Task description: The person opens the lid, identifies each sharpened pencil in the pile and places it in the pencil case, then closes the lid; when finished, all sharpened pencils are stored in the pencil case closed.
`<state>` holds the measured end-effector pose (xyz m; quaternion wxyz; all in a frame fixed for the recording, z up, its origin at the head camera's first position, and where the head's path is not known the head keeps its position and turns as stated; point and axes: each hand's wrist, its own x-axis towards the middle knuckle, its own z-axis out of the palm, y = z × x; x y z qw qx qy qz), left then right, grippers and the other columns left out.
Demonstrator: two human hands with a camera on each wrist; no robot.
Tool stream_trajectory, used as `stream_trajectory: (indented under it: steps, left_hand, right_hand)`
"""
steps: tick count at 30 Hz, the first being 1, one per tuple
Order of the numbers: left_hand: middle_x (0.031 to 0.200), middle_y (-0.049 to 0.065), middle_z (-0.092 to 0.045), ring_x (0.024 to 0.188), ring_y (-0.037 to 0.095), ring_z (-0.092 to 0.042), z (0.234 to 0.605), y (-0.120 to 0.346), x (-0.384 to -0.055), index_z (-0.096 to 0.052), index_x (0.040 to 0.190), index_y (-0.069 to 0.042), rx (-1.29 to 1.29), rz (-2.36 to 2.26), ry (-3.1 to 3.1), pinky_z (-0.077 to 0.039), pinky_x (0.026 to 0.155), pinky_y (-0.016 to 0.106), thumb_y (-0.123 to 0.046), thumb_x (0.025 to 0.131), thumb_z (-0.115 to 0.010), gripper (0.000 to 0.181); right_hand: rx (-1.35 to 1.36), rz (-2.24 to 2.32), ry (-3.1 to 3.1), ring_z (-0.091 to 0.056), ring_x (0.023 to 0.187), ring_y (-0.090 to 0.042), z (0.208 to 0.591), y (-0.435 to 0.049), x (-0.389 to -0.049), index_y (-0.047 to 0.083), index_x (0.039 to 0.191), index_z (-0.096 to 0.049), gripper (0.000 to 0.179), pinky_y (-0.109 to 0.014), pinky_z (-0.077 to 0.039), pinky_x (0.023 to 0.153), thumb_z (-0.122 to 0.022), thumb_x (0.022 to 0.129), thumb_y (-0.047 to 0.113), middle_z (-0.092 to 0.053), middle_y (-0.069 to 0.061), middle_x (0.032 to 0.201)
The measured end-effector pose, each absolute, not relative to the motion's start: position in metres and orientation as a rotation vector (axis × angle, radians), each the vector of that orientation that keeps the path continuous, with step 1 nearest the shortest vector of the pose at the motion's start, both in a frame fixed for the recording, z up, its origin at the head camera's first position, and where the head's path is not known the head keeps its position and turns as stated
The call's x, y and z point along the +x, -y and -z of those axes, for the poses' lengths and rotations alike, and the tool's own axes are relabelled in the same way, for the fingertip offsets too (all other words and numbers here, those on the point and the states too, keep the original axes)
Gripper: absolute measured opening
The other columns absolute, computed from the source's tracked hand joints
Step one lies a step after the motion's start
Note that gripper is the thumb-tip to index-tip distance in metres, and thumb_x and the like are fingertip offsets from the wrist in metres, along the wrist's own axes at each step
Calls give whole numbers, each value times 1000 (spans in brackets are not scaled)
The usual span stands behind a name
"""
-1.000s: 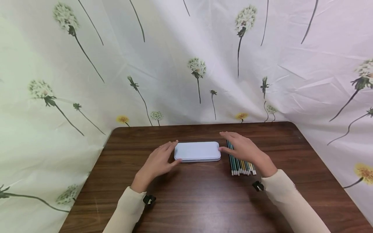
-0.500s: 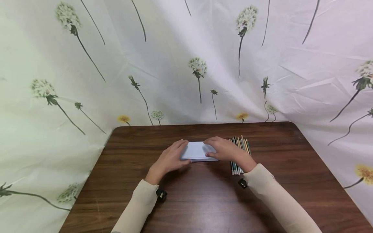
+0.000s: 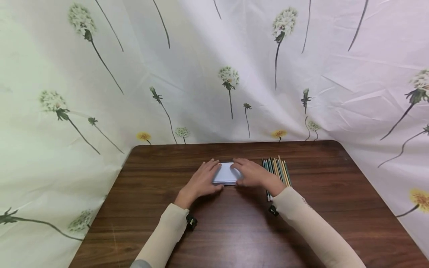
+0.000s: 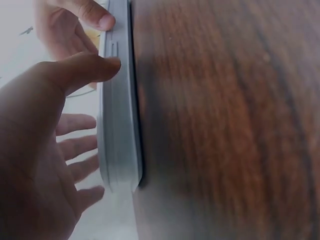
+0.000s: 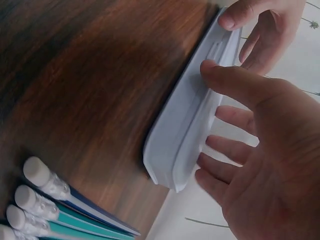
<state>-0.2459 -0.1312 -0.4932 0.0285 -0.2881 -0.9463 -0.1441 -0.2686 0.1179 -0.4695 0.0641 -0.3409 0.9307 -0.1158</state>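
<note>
A flat white pencil case point(image 3: 226, 172) lies closed on the brown table, long side toward me. My left hand point(image 3: 202, 181) spans its left part, thumb on the front side and fingers over the lid toward the back edge. The right hand point(image 3: 253, 175) holds the right part in the same manner. In the left wrist view, both thumbs touch the front side of the pencil case point(image 4: 119, 135) near a narrow raised strip at its middle. From the right wrist, the fingertips of the right hand point(image 5: 270, 150) lie along the lid's side; whether each one touches is unclear.
Several pencils point(image 3: 279, 169), green, dark and yellow, lie side by side to the right of the case, partly under the right forearm. Their erasers point(image 5: 37, 172) point toward me. A white curtain with dandelion prints point(image 3: 201, 74) hangs behind the wooden table point(image 3: 228, 230).
Both hands have moved inward from the ends of the pencil case toward its middle, thumbs coming onto the front side. The case and the pencils stay in place.
</note>
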Motion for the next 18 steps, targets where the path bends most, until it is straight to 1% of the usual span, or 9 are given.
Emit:
stream_trajectory:
  steps: [3,8,12,15,18]
  left_hand:
    - [165,20,-46,158,42,-37,495,130,-247,-55,152,-3,-863,419,2950,-32,128,60,-37,92,-78,73]
    - [165,22,-46,155,41,-41,495,127,-248,-57,149,-6,-806,420,2981,-34,127,59,-34,91,-79,69]
    - [164,23,-46,154,39,-42,494,126,-250,-52,153,-3,-759,389,3019,-34,127,56,-37,89,-80,78]
    - [163,22,-48,153,37,-43,494,126,-251,-48,156,1,-721,350,3043,-34,127,53,-41,87,-81,87]
    - [159,21,-51,150,37,-46,495,127,-252,-48,155,3,-701,341,3044,-36,126,52,-43,85,-82,91]
  right_hand:
    - [-984,374,-2801,-49,149,-39,471,-117,-270,12,149,-56,62,-56,-47,117,-81,96,29,-46,-20,165]
    - [-998,339,-2827,-55,139,-36,473,-115,-271,12,146,-56,64,-55,-52,109,-83,92,31,-55,-15,155]
    - [-1014,300,-2852,-56,134,-33,474,-114,-272,12,146,-55,68,-51,-53,108,-86,88,33,-58,-13,151]
    - [-1007,285,-2853,-54,137,-33,475,-114,-272,8,152,-52,78,-50,-51,112,-86,87,35,-56,-15,153]
    - [-1004,268,-2849,-52,140,-34,475,-113,-271,4,157,-49,86,-50,-49,116,-86,86,37,-53,-18,156]
